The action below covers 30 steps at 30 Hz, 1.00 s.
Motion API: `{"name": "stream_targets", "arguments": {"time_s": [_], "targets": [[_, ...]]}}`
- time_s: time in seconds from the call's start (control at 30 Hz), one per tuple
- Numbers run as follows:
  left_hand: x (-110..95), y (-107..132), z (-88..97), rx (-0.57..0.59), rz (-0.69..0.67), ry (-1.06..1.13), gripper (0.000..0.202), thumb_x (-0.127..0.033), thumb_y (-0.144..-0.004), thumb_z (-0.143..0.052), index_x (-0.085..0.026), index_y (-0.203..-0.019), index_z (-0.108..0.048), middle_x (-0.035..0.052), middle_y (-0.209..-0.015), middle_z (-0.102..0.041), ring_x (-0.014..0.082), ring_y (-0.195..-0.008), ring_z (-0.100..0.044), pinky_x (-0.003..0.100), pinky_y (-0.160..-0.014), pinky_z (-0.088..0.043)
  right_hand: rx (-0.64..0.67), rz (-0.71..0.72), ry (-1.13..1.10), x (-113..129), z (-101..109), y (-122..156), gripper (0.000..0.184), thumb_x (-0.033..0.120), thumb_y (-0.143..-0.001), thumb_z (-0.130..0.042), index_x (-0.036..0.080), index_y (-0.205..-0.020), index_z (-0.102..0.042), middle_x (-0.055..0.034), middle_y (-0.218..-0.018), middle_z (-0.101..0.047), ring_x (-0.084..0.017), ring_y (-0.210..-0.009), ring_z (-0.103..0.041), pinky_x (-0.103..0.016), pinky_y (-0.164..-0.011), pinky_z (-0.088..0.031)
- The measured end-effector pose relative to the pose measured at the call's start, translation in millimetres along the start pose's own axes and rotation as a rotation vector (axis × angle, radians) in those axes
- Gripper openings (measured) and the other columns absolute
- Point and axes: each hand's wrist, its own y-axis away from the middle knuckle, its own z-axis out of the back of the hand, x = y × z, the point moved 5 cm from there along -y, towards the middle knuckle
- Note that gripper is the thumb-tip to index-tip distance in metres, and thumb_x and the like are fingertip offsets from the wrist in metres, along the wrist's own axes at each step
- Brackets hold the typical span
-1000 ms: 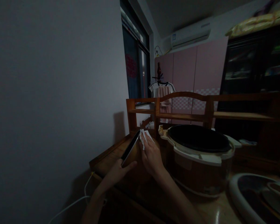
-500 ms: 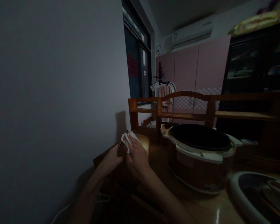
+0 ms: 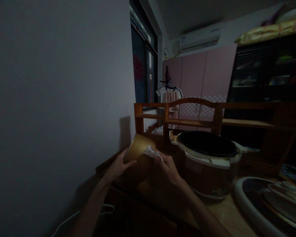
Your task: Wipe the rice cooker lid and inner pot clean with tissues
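Note:
My left hand (image 3: 118,166) grips the lower left edge of a flat, gold-coloured rounded panel (image 3: 137,149) and holds it tilted up above the wooden desk (image 3: 150,187). My right hand (image 3: 168,168) is closed on a crumpled white cloth (image 3: 151,153) pressed against the panel's right edge. Just to the right stands an open rice cooker (image 3: 207,164) with a dark inner pot.
A wooden shelf rack (image 3: 192,112) runs along the back of the desk. The cooker's lid (image 3: 268,204) lies at the lower right. A white cable (image 3: 71,219) hangs at the lower left beside the wall. Pink cabinets and hanging clothes stand behind.
The panel has turned from edge-on to showing its gold face. My right hand with the cloth moved from its top to its right edge. The view shifted slightly.

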Motion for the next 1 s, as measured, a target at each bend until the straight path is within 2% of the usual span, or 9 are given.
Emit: {"name": "stream_targets", "arguments": {"time_s": [0.1, 0.23, 0.4, 0.53, 0.63, 0.77, 0.83, 0.9, 1.0], "targets": [[18, 3, 7.2, -0.027, -0.013, -0.126, 0.077, -0.046, -0.073, -0.071, -0.014, -0.139, -0.046, 0.0164, -0.141, -0.053, 0.0312, -0.131, -0.048, 0.049, -0.112, -0.033, -0.249, -0.145, -0.048, -21, 12, 4, 0.048, 0.049, -0.099, -0.037, 0.019, -0.115, -0.071, -0.0043, -0.104, -0.074, -0.028, -0.096, -0.068, -0.04, -0.086, -0.052], [28, 17, 11.8, 0.004, 0.026, -0.079, 0.074, -0.044, -0.076, -0.069, -0.016, -0.14, -0.046, 0.0142, -0.143, -0.051, 0.0291, -0.13, -0.05, 0.046, -0.11, -0.037, -0.396, -0.155, 0.001, -27, 13, -9, 0.046, 0.048, -0.099, -0.037, 0.022, -0.126, -0.065, -0.0047, -0.116, -0.071, -0.027, -0.105, -0.064, -0.04, -0.094, -0.047], [22, 32, 9.7, 0.096, 0.071, -0.01, 0.07, -0.041, -0.075, -0.071, -0.018, -0.137, -0.051, 0.0128, -0.142, -0.053, 0.0299, -0.124, -0.055, 0.044, -0.105, -0.043, -0.281, -0.09, 0.036, -21, -12, -36, 0.046, 0.046, -0.101, -0.033, 0.026, -0.134, -0.057, -0.0042, -0.127, -0.066, -0.025, -0.121, -0.058, -0.043, -0.103, -0.043], [29, 38, 14.5, 0.134, 0.1, -0.024, 0.071, -0.041, -0.073, -0.073, -0.019, -0.137, -0.052, 0.0114, -0.141, -0.055, 0.0296, -0.125, -0.055, 0.045, -0.106, -0.043, -0.128, 0.064, 0.09, -7, -43, -41, 0.044, 0.041, -0.103, -0.031, 0.031, -0.143, -0.045, 0.0011, -0.15, -0.044, -0.019, -0.142, -0.035, -0.042, -0.116, -0.028], [30, 39, 19.5, 0.171, 0.126, -0.049, 0.074, -0.042, -0.071, -0.075, -0.02, -0.138, -0.051, 0.0102, -0.142, -0.053, 0.0296, -0.128, -0.052, 0.045, -0.109, -0.041, -0.115, 0.132, 0.172, 1, -56, -37, 0.044, 0.037, -0.104, -0.029, 0.031, -0.145, -0.042, 0.0021, -0.153, -0.038, -0.017, -0.144, -0.029, -0.044, -0.119, -0.024], [8, 34, 19.7, 0.133, 0.121, -0.061, 0.078, -0.044, -0.068, -0.075, -0.023, -0.139, -0.05, 0.0088, -0.14, -0.056, 0.0298, -0.125, -0.055, 0.045, -0.106, -0.043, -0.103, 0.146, 0.235, 8, -69, -32, 0.044, 0.035, -0.104, -0.029, 0.03, -0.146, -0.04, 0.0025, -0.154, -0.037, -0.017, -0.146, -0.025, -0.044, -0.119, -0.023], [-5, 26, 16.7, 0.076, 0.103, -0.044, 0.073, -0.047, -0.071, -0.072, -0.022, -0.137, -0.053, 0.0084, -0.132, -0.062, 0.0286, -0.115, -0.06, 0.041, -0.099, -0.048, -0.112, 0.135, 0.227, 12, -73, -32, 0.044, 0.035, -0.104, -0.03, 0.03, -0.146, -0.04, 0.0025, -0.154, -0.036, -0.017, -0.146, -0.025, -0.045, -0.119, -0.024], [-11, 16, 14.9, -0.01, 0.116, -0.065, 0.062, -0.054, -0.075, -0.067, -0.019, -0.126, -0.062, 0.0073, -0.113, -0.071, 0.0266, -0.097, -0.066, 0.035, -0.084, -0.053, -0.143, 0.103, 0.189, 15, -75, -32, 0.044, 0.036, -0.103, -0.031, 0.03, -0.146, -0.041, 0.0022, -0.154, -0.036, -0.018, -0.145, -0.028, -0.046, -0.118, -0.026], [-6, 2, 14.7, -0.12, 0.178, -0.174, 0.055, -0.064, -0.079, -0.056, -0.012, -0.085, -0.071, 0.0022, -0.072, -0.068, 0.0204, -0.066, -0.059, 0.026, -0.058, -0.045, -0.195, 0.016, 0.099, 13, -72, -30, 0.045, 0.041, -0.102, -0.034, 0.028, -0.144, -0.045, 0.0002, -0.15, -0.042, -0.021, -0.141, -0.036, -0.046, -0.115, -0.032]]}}
